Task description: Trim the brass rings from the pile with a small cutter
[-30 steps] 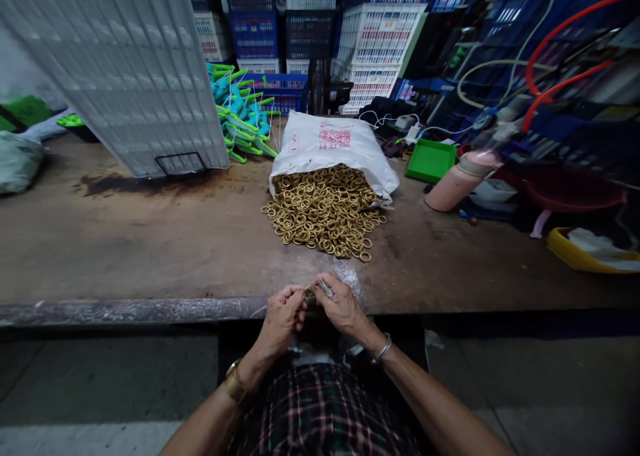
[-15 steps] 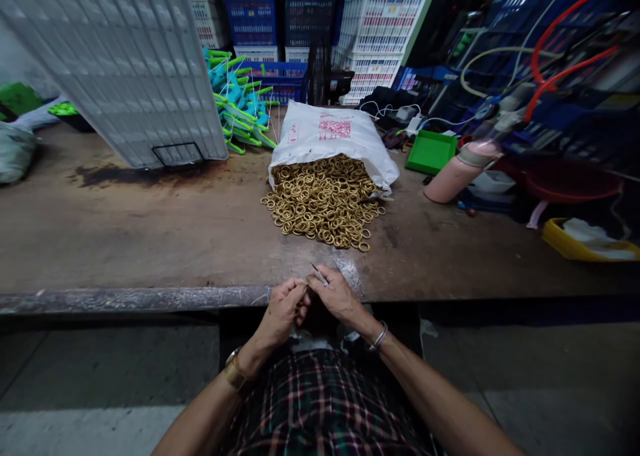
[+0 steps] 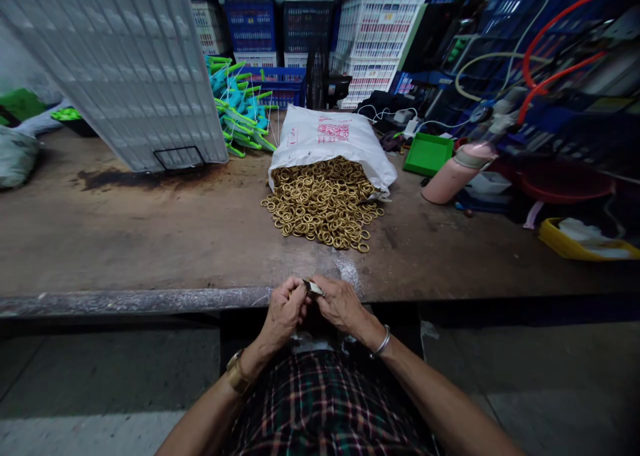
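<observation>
Both of my hands are together just over the front edge of the workbench. My right hand [image 3: 343, 303] is closed on a small knife [image 3: 315, 288] with a pale body, its dark tip pointing left toward the other hand. My left hand [image 3: 286, 309] is pinched shut on a small gold-coloured piece that looks like a ring, mostly hidden by the fingers. The knife tip meets the left fingertips. Beyond the hands, a heap of gold rings [image 3: 320, 206] spills from the mouth of a white plastic sack [image 3: 305, 133] with red print.
A tall ribbed translucent panel [image 3: 150, 76] stands at left, beside green and turquoise plastic pieces [image 3: 245, 116]. To the right are a green tray [image 3: 429, 154], a pink bottle [image 3: 453, 176] and a yellow tray [image 3: 565, 243]. Stacked crates [image 3: 380, 29] line the back.
The knife has turned from pointing up and away to lying toward the left hand's fingertips. My right fingers have shifted along with it; the left hand has barely moved.
</observation>
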Demonstrator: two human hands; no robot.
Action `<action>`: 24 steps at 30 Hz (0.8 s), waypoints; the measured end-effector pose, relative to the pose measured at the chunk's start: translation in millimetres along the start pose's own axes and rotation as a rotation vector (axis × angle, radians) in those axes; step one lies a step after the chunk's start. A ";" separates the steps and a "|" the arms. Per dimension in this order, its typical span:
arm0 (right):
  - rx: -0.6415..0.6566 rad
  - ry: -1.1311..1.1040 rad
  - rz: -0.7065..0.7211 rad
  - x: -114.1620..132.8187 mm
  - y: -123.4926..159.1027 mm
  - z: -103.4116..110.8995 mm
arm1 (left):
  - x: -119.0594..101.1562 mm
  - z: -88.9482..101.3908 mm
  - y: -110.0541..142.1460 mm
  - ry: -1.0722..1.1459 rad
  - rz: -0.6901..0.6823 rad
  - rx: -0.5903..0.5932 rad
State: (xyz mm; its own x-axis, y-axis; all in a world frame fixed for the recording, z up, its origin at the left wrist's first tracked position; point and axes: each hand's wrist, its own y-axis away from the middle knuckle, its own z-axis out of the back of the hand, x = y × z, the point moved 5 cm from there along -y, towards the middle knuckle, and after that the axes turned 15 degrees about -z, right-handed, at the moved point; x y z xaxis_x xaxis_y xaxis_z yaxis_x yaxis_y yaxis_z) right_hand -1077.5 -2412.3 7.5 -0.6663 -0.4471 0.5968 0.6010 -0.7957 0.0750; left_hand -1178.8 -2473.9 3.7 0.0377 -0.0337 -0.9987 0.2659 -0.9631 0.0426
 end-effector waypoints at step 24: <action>0.130 0.154 0.023 -1.2 4.2 -6.5 | -12.0 1.6 6.9 -0.116 -0.153 0.005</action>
State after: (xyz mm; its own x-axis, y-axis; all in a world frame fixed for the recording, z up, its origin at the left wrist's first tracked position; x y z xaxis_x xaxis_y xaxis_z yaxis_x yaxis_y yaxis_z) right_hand -1077.1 -2417.7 1.9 -0.7056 -0.5295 0.4709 0.6621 -0.7295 0.1717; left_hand -1179.0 -2480.6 15.9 -0.1146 0.0829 -0.9899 0.2554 -0.9605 -0.1101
